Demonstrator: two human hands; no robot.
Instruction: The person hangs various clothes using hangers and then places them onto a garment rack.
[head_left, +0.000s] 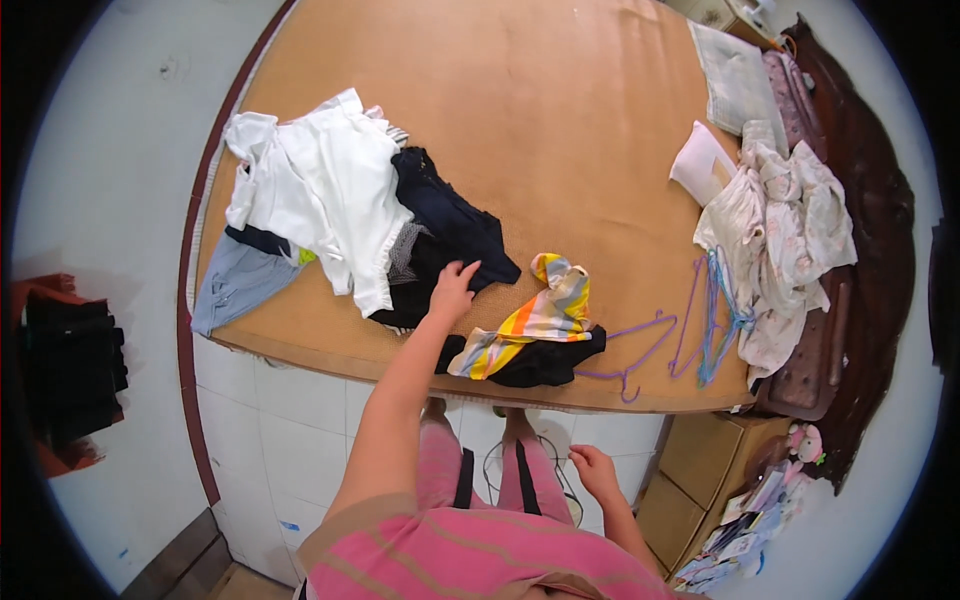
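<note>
My left hand reaches over the bed to the near right edge of a clothes pile, its fingers closed on a black garment. Next to the fingers lies a dark navy garment. A white ruffled garment covers much of the pile, and light blue cloth sticks out at its left. Right of my left hand, a striped yellow, orange and grey garment lies on black cloth. Low beside my body, my right hand holds nothing, its fingers loosely bent and apart.
Purple hangers and a bunch of blue hangers lie on the bed mat. Crumpled pale floral cloth is heaped by the dark wooden headboard. A wooden cabinet stands at the near right; a cable loops by my feet.
</note>
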